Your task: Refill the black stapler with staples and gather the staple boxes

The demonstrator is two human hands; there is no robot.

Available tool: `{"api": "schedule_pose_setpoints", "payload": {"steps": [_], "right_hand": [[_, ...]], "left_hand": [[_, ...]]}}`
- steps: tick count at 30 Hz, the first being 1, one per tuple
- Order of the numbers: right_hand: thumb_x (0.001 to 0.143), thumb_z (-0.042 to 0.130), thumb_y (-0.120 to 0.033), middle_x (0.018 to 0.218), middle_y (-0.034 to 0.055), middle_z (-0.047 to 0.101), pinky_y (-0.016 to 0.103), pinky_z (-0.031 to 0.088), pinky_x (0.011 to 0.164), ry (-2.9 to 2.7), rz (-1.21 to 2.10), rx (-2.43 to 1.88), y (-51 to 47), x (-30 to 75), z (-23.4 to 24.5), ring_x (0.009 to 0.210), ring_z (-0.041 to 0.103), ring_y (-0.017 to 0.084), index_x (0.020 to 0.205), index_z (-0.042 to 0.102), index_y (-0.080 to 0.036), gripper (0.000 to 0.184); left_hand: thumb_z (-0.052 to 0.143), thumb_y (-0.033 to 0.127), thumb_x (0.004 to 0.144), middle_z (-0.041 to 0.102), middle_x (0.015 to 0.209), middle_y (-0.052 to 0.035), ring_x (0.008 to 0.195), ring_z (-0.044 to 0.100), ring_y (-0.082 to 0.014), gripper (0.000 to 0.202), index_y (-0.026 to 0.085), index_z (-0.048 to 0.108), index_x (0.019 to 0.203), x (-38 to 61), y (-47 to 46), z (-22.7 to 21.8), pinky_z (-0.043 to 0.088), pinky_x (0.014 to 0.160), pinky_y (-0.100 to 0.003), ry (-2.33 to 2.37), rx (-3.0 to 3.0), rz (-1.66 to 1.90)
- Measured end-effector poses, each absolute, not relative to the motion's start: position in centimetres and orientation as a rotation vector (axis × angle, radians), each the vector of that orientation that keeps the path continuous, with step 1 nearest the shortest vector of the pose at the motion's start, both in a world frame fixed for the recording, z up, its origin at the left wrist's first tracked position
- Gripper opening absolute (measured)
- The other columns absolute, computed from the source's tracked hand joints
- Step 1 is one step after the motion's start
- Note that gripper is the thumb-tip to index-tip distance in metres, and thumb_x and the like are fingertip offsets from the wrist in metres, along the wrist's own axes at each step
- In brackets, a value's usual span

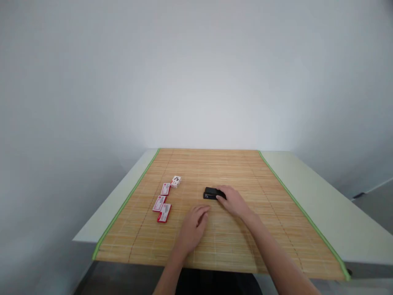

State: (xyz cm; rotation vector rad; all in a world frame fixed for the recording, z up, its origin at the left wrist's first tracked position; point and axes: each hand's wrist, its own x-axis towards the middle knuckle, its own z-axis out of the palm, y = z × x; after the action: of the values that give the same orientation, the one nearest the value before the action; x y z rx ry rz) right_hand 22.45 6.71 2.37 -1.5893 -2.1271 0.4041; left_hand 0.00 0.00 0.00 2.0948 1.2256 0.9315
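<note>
A black stapler (211, 193) lies on the bamboo mat near its middle. My right hand (231, 200) is closed round the stapler's right end, thumb on the near side and fingers on the far side. My left hand (194, 225) rests on the mat nearer to me, holding nothing, with its fingers loosely stretched and the thumb a little apart. Left of the hands, small red-and-white boxes lie in a staggered row: a near box (165, 213), a second box (159, 203) and a third box (166, 189). Beyond them is a white box (176, 181) with a dark picture on top.
The bamboo mat (215, 164) has green edging and covers the middle of a white table (307, 184). A pale wall (208, 82) stands behind the table's far edge. A dark object (358, 196) lies beyond the table at the right.
</note>
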Motion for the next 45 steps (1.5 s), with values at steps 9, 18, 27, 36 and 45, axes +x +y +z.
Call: {"api": "schedule_pose_setpoints", "payload": {"steps": [9,18,27,36,45], "right_hand": [[0.093,0.058,-0.023,0.129,0.0085,0.07,0.038,0.044,0.105,-2.134,0.469,-1.515,5.9,23.7,1.1,0.119,0.061,0.025,0.135,0.065,-0.024,0.042],[0.092,0.062,-0.027,0.124,0.0083,0.071,0.036,0.046,0.096,-2.247,0.443,-1.661,5.7,22.3,3.8,0.113,0.064,0.025,0.13,0.066,-0.024,0.038],[0.086,0.069,-0.026,0.107,0.0046,0.075,0.031,0.045,0.082,-2.395,0.447,-1.542,7.8,22.0,9.9,0.098,0.065,0.023,0.108,0.074,-0.025,0.022],[0.091,0.063,-0.042,0.115,0.0076,0.072,0.034,0.055,0.077,-1.952,0.681,-1.518,4.0,34.1,6.6,0.095,0.067,0.023,0.121,0.067,-0.025,0.035],[0.088,0.062,-0.067,0.111,0.0086,0.073,0.045,0.054,0.098,-1.657,0.873,-1.503,1.9,36.1,-0.2,0.105,0.066,0.029,0.133,0.064,-0.025,0.062]], "left_hand": [[0.036,0.031,0.107,0.048,0.156,-0.0031,0.145,0.041,-0.025,0.045,0.028,0.047,0.151,2.1,-0.7,-0.9,0.036,0.122,-0.051,1.489,2.327,0.874],[0.039,0.037,0.105,0.04,0.163,-0.0051,0.15,0.032,-0.0342,0.05,0.028,0.043,0.154,4.8,-1.2,-1.2,0.024,0.123,-0.062,1.727,2.41,0.768],[0.04,0.036,0.104,0.032,0.167,-0.0012,0.154,0.025,-0.0353,0.054,0.032,0.036,0.158,4.2,-1.5,-1.2,0.02,0.123,-0.066,1.794,2.357,0.693],[0.043,0.032,0.102,0.029,0.168,0.0002,0.154,0.024,-0.0353,0.057,0.035,0.034,0.159,4.2,-1.7,-1.0,0.017,0.123,-0.068,1.822,2.338,0.704],[0.046,0.031,0.101,0.033,0.166,0.0003,0.155,0.024,-0.0347,0.057,0.036,0.036,0.157,4.1,-1.3,-1.3,0.018,0.124,-0.067,1.781,2.308,0.745]]}}
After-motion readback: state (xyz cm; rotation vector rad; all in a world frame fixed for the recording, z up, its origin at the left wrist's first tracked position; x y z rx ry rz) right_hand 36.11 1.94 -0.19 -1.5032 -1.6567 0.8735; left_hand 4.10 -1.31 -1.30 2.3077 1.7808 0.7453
